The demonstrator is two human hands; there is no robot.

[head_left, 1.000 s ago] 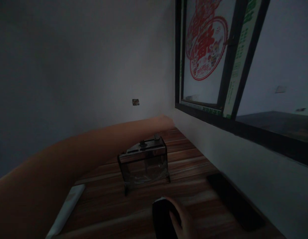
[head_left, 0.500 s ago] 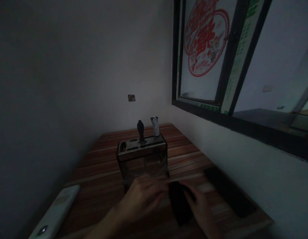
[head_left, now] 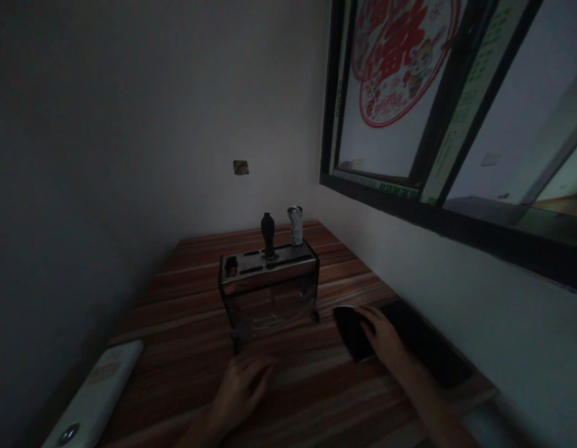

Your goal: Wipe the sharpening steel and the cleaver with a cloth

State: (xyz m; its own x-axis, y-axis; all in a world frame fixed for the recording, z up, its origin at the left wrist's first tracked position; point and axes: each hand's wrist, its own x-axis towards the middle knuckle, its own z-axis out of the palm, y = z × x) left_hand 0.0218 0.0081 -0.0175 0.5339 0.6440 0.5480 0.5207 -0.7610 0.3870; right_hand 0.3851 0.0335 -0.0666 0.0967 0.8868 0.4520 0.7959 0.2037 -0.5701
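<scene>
One dark flat object (head_left: 348, 333) to manage, lower right of centre in the frame, too dim to identify. Grip firmly with the right hand (head_left: 384, 341), closed on its right-hand end, and feel for a sharp rim before shifting any finger. Go slowly: hard to tell from this angle whether resting on the striped wooden counter (head_left: 300, 398) or lifted just above. Probably best held level, with care around the dark slab (head_left: 435, 348) just beside it and the slotted rack (head_left: 270, 298) at centre. Use the left hand (head_left: 239, 389), loosely curled at bottom centre with nothing visible in it, for steadying if needed.

Count two hands, one flat object, one slab, one rack. On the rack top, count two upright pieces: one black handle (head_left: 268, 235), one mottled pale piece (head_left: 296, 226). Add one long white object (head_left: 95, 395) at lower left and two overlapping red decorations (head_left: 395, 56) at upper right.
</scene>
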